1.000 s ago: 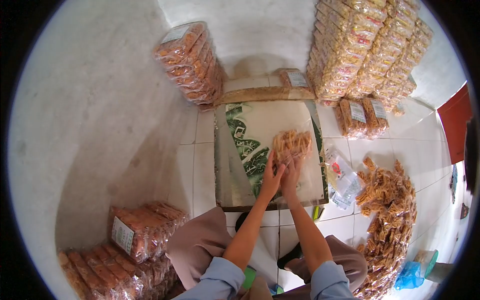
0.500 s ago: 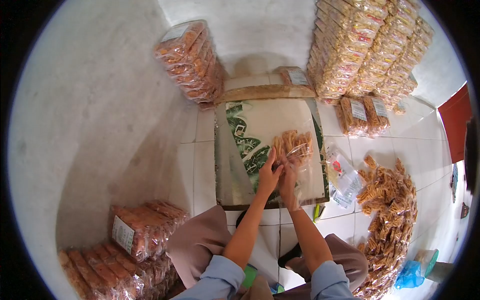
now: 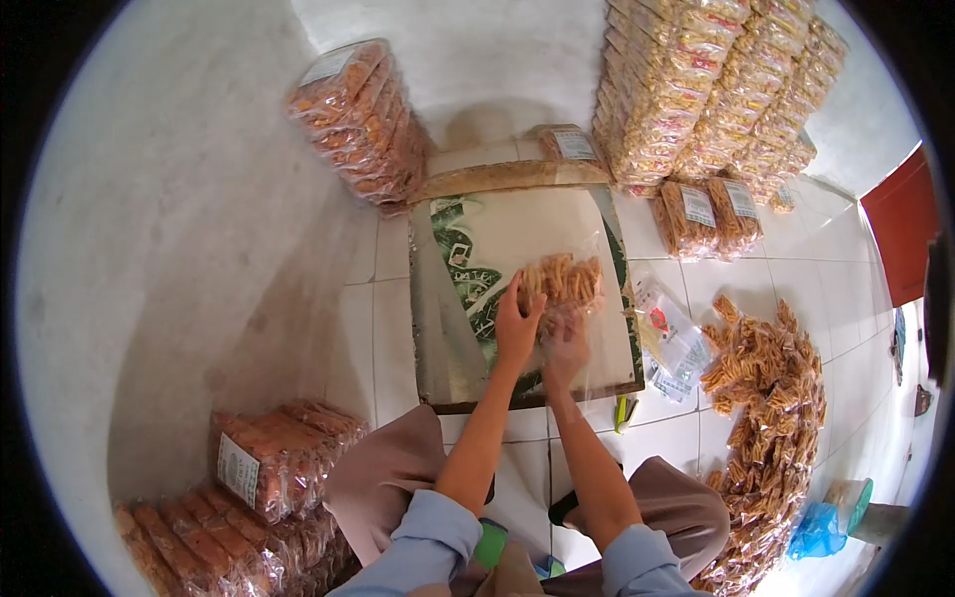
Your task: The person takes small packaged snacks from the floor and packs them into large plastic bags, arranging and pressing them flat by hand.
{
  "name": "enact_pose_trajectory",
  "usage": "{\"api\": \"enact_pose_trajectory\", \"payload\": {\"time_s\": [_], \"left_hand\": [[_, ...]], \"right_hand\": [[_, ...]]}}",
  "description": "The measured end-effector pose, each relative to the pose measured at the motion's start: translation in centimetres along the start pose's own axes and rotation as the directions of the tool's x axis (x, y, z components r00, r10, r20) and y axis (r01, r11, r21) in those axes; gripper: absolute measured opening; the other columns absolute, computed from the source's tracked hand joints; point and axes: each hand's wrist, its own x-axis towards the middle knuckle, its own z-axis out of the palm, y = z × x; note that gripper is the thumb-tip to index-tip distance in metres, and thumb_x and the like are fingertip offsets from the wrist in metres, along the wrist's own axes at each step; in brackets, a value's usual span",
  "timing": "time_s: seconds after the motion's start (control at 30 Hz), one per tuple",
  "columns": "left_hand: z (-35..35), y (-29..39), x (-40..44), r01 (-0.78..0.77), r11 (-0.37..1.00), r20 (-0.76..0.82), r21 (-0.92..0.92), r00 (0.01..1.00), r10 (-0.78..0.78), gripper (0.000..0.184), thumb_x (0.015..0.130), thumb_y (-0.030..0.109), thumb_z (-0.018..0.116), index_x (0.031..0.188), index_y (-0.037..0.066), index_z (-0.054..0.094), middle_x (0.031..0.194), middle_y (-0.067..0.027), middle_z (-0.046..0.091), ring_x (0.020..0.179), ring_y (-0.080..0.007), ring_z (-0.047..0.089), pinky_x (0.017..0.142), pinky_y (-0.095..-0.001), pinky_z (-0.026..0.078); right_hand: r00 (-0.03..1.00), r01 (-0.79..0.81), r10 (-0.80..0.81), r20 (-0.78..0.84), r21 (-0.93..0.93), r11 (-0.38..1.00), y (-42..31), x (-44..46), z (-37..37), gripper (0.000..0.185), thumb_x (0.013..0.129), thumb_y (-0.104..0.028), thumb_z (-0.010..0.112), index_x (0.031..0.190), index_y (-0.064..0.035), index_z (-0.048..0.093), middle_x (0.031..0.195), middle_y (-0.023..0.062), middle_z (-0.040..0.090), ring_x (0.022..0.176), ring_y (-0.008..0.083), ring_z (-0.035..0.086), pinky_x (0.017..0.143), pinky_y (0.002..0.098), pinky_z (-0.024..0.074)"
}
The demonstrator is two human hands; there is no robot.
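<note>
The bag point(image 3: 560, 285), glossy clear film point(image 3: 591, 306) around knobbly brown sticks point(image 3: 587, 274), lies on the flat, pale surface point(image 3: 537, 219), right of its middle. The packed part faces the surface's far edge, its long axis running left to right. The left hand point(image 3: 518, 323) holds its left side, curved; the right hand point(image 3: 566, 346), blurred, hides its grip, and sits farther from the left than half a second ago.

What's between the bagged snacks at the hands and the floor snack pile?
The head view shows the worktop's right edge, then printed plastic packaging on white tiles.
</note>
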Motion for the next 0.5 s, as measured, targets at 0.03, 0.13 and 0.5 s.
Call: {"api": "enact_pose_trajectory", "payload": {"time_s": [0.03,0.13,0.5], "left_hand": [[0.2,-0.8,0.7,-0.084,0.995,0.006,0.06,0.996,0.083,0.057,0.082,0.03,0.06,0.13,0.009,0.038,0.114,-0.0147,0.048,0.103,-0.0245,0.049,0.083,-0.0338,0.042],[0.2,-1.7,1.4,-0.15,0.986,0.038,0.077,0.988,0.147,0.058,0.08,0.031,0.063,0.128,0.01,0.041,0.113,-0.0148,0.05,0.102,-0.024,0.05,0.082,-0.0327,0.043],[0.5,-0.3,0.0,-0.025,0.999,-0.024,-0.048,0.999,0.024,0.056,0.074,0.028,0.069,0.124,0.012,0.046,0.098,-0.0103,0.05,0.08,-0.0207,0.053,0.07,-0.0326,0.045]], "right_hand": [[0.998,-0.044,0.048,-0.035,0.116,0.992,-0.7,0.0,0.2,0.028,0.086,-0.013,0.053,0.112,-0.0018,0.051,0.082,0.0128,0.06,0.076,0.0209,0.06,0.067,0.0311,0.0462],[0.986,-0.089,0.109,-0.123,0.153,0.984,-2.2,0.7,1.1,0.023,0.085,-0.013,0.056,0.105,-0.0026,0.054,0.075,0.0081,0.06,0.068,0.0155,0.058,0.06,0.0277,0.0455],[0.97,0.05,-0.067,-0.236,-0.076,0.996,-2.6,0.9,0.6,0.012,0.08,-0.013,0.062,0.079,-0.0037,0.054,0.073,0.0068,0.057,0.062,0.0166,0.056,0.055,0.0292,0.0447]]}}
